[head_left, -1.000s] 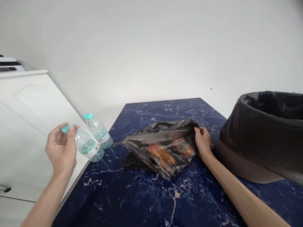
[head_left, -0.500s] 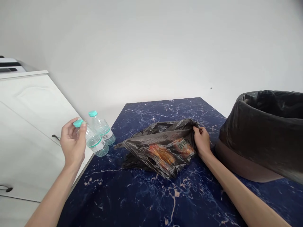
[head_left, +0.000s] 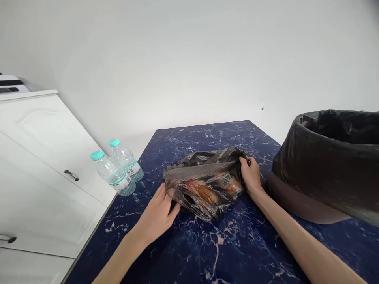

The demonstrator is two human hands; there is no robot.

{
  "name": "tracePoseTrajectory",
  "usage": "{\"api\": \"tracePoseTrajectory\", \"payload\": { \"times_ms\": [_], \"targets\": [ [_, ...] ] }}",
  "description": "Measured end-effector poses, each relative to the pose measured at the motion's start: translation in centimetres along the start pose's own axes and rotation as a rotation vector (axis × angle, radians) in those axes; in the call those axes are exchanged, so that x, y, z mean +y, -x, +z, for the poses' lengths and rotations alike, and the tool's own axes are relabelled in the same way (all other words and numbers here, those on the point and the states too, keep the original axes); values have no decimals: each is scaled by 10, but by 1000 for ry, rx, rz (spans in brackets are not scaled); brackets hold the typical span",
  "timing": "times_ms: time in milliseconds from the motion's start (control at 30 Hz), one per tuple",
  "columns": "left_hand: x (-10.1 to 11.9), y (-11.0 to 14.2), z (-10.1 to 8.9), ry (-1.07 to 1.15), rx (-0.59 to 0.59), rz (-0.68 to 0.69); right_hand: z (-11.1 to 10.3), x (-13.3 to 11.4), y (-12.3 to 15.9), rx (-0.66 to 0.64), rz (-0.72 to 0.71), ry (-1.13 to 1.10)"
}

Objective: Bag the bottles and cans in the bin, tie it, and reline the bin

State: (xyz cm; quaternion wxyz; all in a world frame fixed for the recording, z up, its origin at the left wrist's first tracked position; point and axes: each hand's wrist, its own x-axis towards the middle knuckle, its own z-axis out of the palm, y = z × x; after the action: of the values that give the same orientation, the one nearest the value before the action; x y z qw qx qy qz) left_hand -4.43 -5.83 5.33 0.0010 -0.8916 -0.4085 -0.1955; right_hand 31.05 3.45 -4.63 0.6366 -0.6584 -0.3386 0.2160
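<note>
A crumpled black plastic bag lies on the dark blue marbled table; orange snack packets show through it. My right hand pinches the bag's right edge, fingers closed on the plastic. My left hand rests at the bag's left end with its fingers tucked under or against the plastic. Two clear water bottles with teal caps stand at the table's left edge, the nearer bottle in front of the farther bottle. Neither hand touches them.
A bin lined with a black bag stands at the right on the table. A white cabinet with dark handles is at the left, close to the table's edge. A plain white wall is behind.
My left hand let go of the nearer bottle, which now stands upright beside the other, and moved right to the left end of the black bag. My right hand stayed on the bag.
</note>
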Motion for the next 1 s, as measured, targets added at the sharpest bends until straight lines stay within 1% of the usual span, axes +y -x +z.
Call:
{"api": "tracePoseTrajectory", "payload": {
  "times_ms": [100, 200, 300, 367, 467, 567, 700, 900, 1000],
  "targets": [
    [7, -23, 8, 64, -129, 18, 2, 0, -2, -1, 4, 2],
    [8, -45, 12, 156, -224, 86, 2, 0, -4, -11, 15, 15],
    [3, -59, 17, 198, -276, 138, 3, -1, -6, -15, 22, 22],
    [-3, -62, 22, 187, -268, 134, 3, -1, -8, -11, 24, 19],
    [-13, -59, 24, 168, -234, 89, 2, -1, -10, 5, 29, 10],
    [-18, -50, 19, 154, -227, 56, 2, -1, -11, 28, 34, -1],
    [-18, -38, 13, 128, -231, 70, 1, -2, -9, 33, 37, -10],
    [-27, -27, 18, 82, -220, 54, 2, -1, -7, 34, 42, -16],
    [-31, -21, 12, 87, -200, 30, 3, 0, -9, 45, 43, -15]
  ]
}}
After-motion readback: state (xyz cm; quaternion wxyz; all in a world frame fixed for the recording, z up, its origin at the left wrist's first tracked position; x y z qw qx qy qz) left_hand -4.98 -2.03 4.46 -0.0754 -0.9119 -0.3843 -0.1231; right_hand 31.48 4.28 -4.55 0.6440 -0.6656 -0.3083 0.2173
